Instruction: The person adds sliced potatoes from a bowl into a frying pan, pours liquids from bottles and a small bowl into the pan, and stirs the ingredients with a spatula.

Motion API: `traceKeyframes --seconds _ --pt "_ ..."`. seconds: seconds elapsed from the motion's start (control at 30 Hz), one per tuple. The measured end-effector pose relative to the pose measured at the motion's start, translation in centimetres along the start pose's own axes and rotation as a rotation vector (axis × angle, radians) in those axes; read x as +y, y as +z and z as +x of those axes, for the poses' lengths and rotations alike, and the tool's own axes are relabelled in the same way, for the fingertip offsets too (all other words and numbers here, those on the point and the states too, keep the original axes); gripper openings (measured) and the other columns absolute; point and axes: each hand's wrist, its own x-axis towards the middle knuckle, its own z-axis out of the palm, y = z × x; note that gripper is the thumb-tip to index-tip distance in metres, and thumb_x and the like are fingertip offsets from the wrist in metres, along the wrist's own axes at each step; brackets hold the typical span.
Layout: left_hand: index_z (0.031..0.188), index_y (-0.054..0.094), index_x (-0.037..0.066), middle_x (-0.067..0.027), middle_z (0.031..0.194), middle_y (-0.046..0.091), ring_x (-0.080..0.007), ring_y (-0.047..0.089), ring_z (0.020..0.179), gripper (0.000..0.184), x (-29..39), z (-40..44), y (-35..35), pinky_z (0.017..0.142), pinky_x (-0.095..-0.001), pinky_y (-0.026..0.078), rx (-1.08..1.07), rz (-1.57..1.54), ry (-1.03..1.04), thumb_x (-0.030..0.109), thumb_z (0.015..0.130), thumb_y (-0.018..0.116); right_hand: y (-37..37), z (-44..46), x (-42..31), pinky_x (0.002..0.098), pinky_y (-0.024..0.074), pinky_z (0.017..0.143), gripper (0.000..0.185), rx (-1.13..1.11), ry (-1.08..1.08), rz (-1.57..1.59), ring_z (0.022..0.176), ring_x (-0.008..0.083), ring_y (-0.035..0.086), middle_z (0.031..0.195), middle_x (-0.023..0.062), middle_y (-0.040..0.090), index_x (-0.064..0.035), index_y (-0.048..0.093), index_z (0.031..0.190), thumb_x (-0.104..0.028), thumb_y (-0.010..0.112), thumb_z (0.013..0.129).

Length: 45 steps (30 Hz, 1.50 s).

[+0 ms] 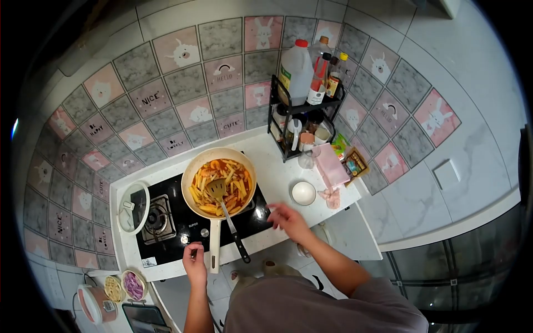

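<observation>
Beyond the right hand (287, 220), the black-capped bottle (320, 75) wears a label (316, 97) too small to read! Left of the left hand (195, 264), the view's bottom edge cuts off a dark rectangular board (145, 317)!

The person wears a plain shirt (311, 305) of a muted grey-brown, one even colour across the part in view, with a short, loose sleeve (383, 299) that ends above the elbow on the right. Both the left hand (194, 259) and the right hand (288, 219) are bare, as are the forearms below them. Pale beige trousers (242, 284) show just past the shirt, too little to make out their cut.
</observation>
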Motion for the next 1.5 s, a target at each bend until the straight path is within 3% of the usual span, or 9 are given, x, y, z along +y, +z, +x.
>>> traceKeyframes --seconds 0.2,0.3,0.33,0.4,0.6,0.77,0.93,1.23,1.5 --pt "0.12 0.057 0.002 -0.0139 0.126 0.055 -0.0242 0.055 0.117 0.034 11.4 -0.8 6.3 0.101 -0.0323 0.043 -0.255 -0.029 0.095 -0.004 0.087 0.059 5.5 -0.2 -6.7 0.0267 0.0518 0.076 0.054 0.021 -0.474 0.11 0.092 0.0132 0.06 0.12 0.0103 0.057 -0.0058 0.04 0.141 -0.006 0.061 0.092" --pt "0.131 0.051 0.004 -0.0145 0.132 0.053 -0.029 0.05 0.124 0.046 11.0 0.3 6.4 0.103 -0.0367 0.04 -0.205 0.31 0.45 0.002 0.086 0.062 6.8 4.1 -1.0 0.0378 0.0447 0.101 0.065 -0.177 -0.478 -0.544 0.117 0.0336 0.056 0.142 0.0169 0.045 -0.0047 0.034 0.146 -0.016 0.064 0.09" --pt "0.132 0.051 0.003 -0.0164 0.133 0.053 -0.0327 0.049 0.125 0.048 8.1 1.3 5.4 0.105 -0.0387 0.039 -0.291 0.493 0.413 0.006 0.087 0.064 6.7 3.9 0.7 0.0386 0.0385 0.108 0.063 -0.064 -0.144 -0.573 0.128 0.037 0.048 0.141 0.0174 0.047 -0.0085 0.038 0.146 -0.021 0.064 0.09" --pt "0.133 0.05 0.003 -0.02 0.135 0.053 -0.0381 0.047 0.128 0.05 8.6 1.9 4.5 0.108 -0.0416 0.037 -0.51 0.577 0.217 0.015 0.087 0.069 4.8 3.0 -1.4 0.0378 0.0421 0.104 0.06 -0.081 -0.208 -0.555 0.123 0.0342 0.052 0.138 0.0167 0.05 -0.0098 0.043 0.144 -0.02 0.066 0.09" --pt "0.141 0.044 0.006 -0.0084 0.128 0.059 -0.0166 0.063 0.106 0.046 10.4 0.1 3.1 0.089 -0.0276 0.049 -1.075 0.114 -0.25 0.002 0.097 0.055 -8.1 5.1 -2.8 0.0294 0.0528 0.078 0.035 0.065 -0.067 -0.368 0.088 0.0146 0.066 0.109 0.0076 0.069 -0.0043 0.062 0.122 0.002 0.06 0.087" --pt "0.137 0.046 0.004 -0.0097 0.123 0.06 -0.0185 0.065 0.104 0.041 11.3 0.5 6.0 0.086 -0.0281 0.05 -0.97 0.088 -0.202 0.001 0.097 0.053 -17.8 10.6 -13.2 0.027 0.0503 0.071 0.022 0.509 -0.325 -0.362 0.074 0.0131 0.062 0.094 0.0066 0.067 0.0007 0.063 0.103 0.007 0.048 0.089" --pt "0.132 0.049 0.002 -0.0102 0.121 0.06 -0.0193 0.062 0.108 0.034 12.3 1.3 12.9 0.09 -0.0301 0.048 -0.794 0.016 -0.189 0.005 0.098 0.054 -28.7 20.1 -20.4 0.0302 0.0491 0.068 0.017 0.772 -0.662 -0.536 0.072 0.0142 0.062 0.079 0.0066 0.066 -0.0037 0.069 0.102 -0.013 0.062 0.09" --pt "0.136 0.047 0.007 -0.0075 0.131 0.048 -0.0178 0.053 0.119 0.045 15.0 4.1 23.6 0.091 -0.0324 0.05 -0.608 0.093 0.041 0.006 0.094 0.061 -33.5 32.2 -29.4 0.0443 0.0504 0.091 0.047 0.722 -0.647 -1.161 0.107 0.034 0.061 0.119 0.0182 0.062 -0.0104 0.062 0.124 -0.03 0.071 0.081" --pt "0.141 0.044 0.013 -0.0072 0.133 0.045 -0.0177 0.053 0.116 0.054 17.6 7.7 28.7 0.088 -0.0311 0.052 -0.536 0.09 0.192 0.003 0.091 0.064 -32.6 39.2 -30.5 0.0438 0.0507 0.093 0.057 0.618 -0.283 -1.276 0.114 0.0331 0.06 0.12 0.0174 0.062 -0.0114 0.061 0.124 -0.052 0.063 0.084"
